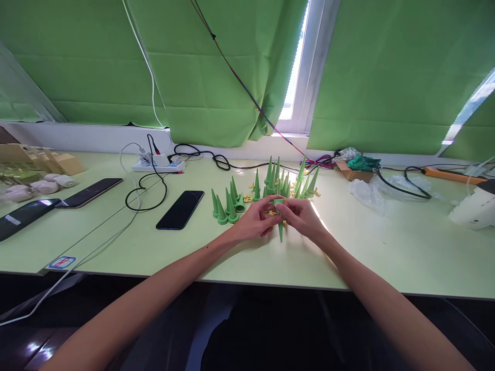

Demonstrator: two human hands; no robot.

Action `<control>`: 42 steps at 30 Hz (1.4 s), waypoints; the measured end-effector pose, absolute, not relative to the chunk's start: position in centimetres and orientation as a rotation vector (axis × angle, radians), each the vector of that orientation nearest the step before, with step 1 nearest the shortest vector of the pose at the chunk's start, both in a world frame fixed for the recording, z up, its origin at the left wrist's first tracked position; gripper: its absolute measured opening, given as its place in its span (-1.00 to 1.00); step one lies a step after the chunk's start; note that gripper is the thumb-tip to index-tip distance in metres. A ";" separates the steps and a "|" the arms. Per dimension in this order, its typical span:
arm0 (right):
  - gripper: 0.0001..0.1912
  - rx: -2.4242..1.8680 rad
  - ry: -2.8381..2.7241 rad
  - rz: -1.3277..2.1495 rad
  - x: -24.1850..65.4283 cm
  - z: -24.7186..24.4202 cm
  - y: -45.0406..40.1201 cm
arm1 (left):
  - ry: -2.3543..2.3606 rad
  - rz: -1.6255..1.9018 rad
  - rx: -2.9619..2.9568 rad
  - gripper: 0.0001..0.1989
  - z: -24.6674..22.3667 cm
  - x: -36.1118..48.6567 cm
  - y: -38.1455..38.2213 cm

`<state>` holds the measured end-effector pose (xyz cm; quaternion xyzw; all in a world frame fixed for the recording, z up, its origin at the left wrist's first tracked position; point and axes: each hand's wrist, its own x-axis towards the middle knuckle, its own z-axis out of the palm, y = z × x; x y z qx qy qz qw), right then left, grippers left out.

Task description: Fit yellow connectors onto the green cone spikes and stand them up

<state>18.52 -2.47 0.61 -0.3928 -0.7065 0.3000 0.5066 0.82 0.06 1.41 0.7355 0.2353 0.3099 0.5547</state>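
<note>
Above the pale green table, my left hand (258,219) and my right hand (302,216) meet around one green cone (281,232), whose tip points down toward the table's front. Fingers of both hands close on its wide end and partly hide it. Several green cones (221,210) stand to the left of my hands, and one lies with its open end showing. Behind my hands more green cones (270,175) stand in a cluster. Small yellow pieces (248,198) lie among them; others are partly covered by my hands.
A black phone (180,210) lies left of the cones, with two more dark phones (91,192) farther left. Cables run from a power strip (158,166). Plastic bags (367,195), a small cardboard box (353,171) and a white device (475,206) are at the right.
</note>
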 end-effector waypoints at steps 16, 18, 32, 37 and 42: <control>-0.47 -0.945 -1.716 0.712 18.6 0.6 -2.5 | 0.547 0.736 1.734 -0.37 1.3 0.8 0.1; -0.48 -0.940 -1.720 0.707 18.5 0.7 -2.5 | 0.546 0.734 1.737 -0.38 1.3 0.8 0.0; -0.47 -1.004 -1.727 0.603 18.9 0.5 -2.1 | 0.599 0.833 1.782 -0.41 1.5 1.2 -0.2; -0.47 -1.073 -1.665 0.429 19.0 0.6 -1.9 | 0.699 0.941 1.854 -0.49 1.3 1.3 -0.1; -0.54 -1.262 -1.657 0.052 19.7 0.3 -1.3 | 0.829 0.983 2.061 -0.58 0.6 1.3 0.1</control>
